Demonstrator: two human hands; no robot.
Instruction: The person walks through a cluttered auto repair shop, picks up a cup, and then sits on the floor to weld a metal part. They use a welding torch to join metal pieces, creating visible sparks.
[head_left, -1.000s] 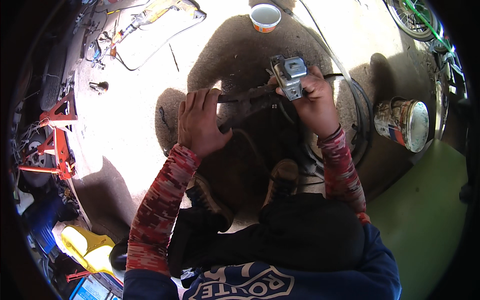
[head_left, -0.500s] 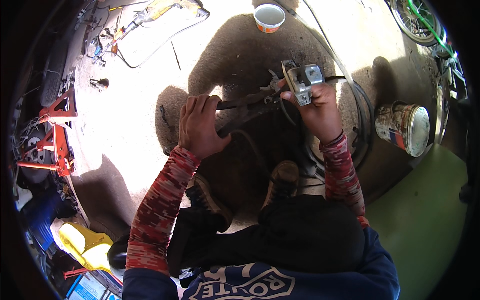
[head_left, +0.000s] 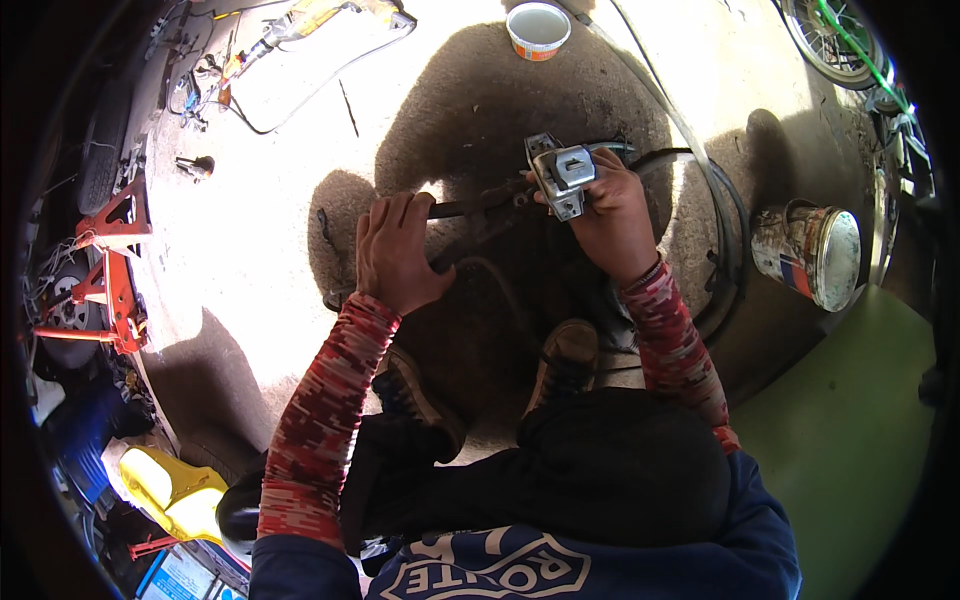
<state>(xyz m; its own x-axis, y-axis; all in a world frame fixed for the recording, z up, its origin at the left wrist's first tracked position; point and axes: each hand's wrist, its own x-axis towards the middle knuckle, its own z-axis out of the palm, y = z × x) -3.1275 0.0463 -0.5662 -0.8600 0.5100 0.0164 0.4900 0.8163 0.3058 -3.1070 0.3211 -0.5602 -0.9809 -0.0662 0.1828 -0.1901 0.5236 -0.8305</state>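
My left hand (head_left: 398, 250) is closed over the end of a dark metal bar (head_left: 462, 209), part of a frame-like piece low above the ground between my feet. Its thumb is spread to the right, below the bar. My right hand (head_left: 618, 215) grips a silver metal bracket (head_left: 563, 176) with a raised boxy middle and flat flanges with holes. The bracket is tilted, just over the bar's far right end. Whether the two touch, I cannot tell. Behind my right fingers, something greyish is partly hidden.
A white tub (head_left: 538, 35) stands ahead, with a yellow power tool (head_left: 305, 22) and its cord at far left. Hoses (head_left: 725, 195) curl right of my hand, beside a paint-stained bucket (head_left: 780, 245). Red stands (head_left: 120, 295) line the left; a spoked wheel (head_left: 830, 45) is far right.
My right hand and the bracket have moved left, and the bracket has turned. The grey jaw-like clamp seen behind it before is now mostly hidden. My left hand has stayed on the bar.
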